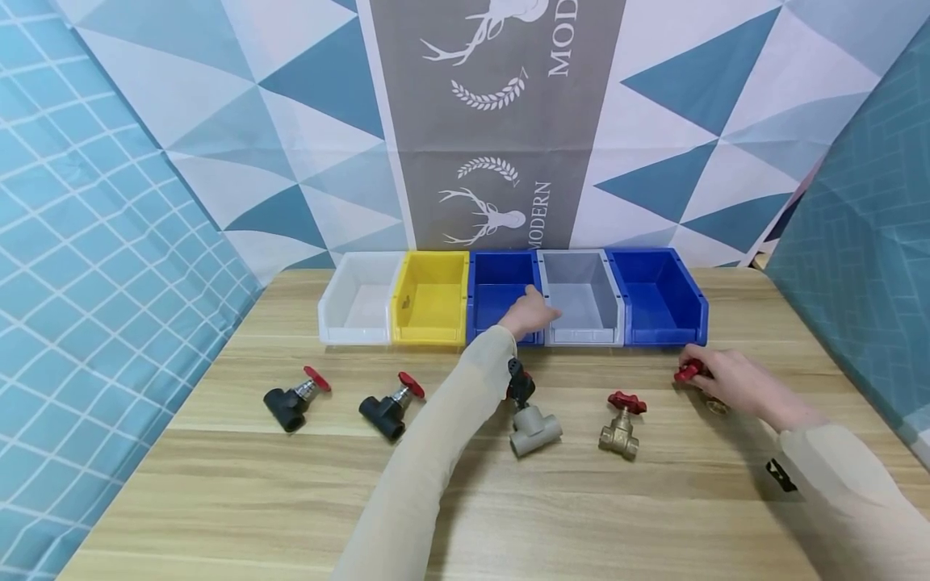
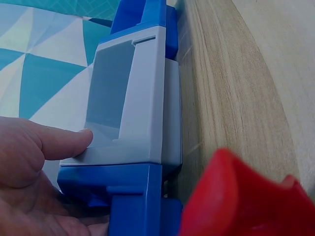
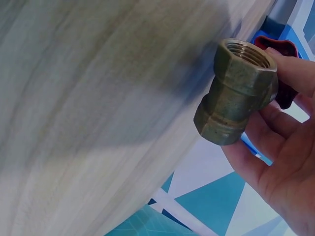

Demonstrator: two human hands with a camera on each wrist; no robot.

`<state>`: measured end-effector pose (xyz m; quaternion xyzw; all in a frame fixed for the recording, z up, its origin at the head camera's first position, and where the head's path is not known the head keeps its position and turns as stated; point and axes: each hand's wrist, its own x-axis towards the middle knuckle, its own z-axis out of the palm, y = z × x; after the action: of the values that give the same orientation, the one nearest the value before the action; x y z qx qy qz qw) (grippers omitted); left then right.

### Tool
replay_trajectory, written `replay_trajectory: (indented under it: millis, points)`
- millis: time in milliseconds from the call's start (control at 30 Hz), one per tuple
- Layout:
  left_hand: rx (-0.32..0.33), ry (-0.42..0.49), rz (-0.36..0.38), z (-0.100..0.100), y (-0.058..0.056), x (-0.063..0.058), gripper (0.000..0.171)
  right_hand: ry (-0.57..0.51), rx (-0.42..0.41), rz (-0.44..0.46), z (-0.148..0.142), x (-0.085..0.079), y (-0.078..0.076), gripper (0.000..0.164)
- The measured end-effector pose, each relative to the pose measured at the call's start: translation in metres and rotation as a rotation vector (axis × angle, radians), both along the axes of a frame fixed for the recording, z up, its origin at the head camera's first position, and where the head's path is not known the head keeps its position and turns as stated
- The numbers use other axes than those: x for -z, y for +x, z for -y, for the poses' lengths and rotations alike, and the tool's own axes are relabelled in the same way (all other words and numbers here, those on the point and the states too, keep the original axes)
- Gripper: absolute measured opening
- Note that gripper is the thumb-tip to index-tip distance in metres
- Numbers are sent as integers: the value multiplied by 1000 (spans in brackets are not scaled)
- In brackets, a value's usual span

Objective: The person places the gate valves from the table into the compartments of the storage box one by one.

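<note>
My left hand (image 1: 530, 313) is at the seam between the middle blue bin (image 1: 501, 297) and the grey bin (image 1: 581, 298). Its thumb (image 2: 66, 143) lies over the grey side wall while the other fingers reach into the blue bin, pinching the adjoining walls. Over at the right, my right hand (image 1: 741, 386) grips a brass gate valve (image 3: 236, 93) by its red handwheel (image 3: 283, 49), near the front of the right blue bin (image 1: 657, 303). The valve's threaded end shows in the right wrist view.
A white bin (image 1: 359, 303) and yellow bin (image 1: 430, 303) continue the row. Along the table (image 1: 240, 492) lie two black valves (image 1: 286, 407) with red handwheels, a grey valve (image 1: 534, 432) partly behind the left wrist, and another brass valve (image 1: 619, 436). A patterned cloth (image 1: 305, 121) hangs behind.
</note>
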<state>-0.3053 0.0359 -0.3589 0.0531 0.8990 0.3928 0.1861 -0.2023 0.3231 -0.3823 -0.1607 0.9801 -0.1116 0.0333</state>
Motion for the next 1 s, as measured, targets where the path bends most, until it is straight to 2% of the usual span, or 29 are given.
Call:
replay_trajectory:
  millis: [233,533,1000]
  points:
    - [1,24,9,0,2,1,76,11,29,34,0,0,-1,13]
    - [7,7,-14,2,0,0,77,-9,3,-26,2,-5,-2,11]
    - [20,12,7,1,-1,0,76,-47,34,-6,7,-9,-3,13]
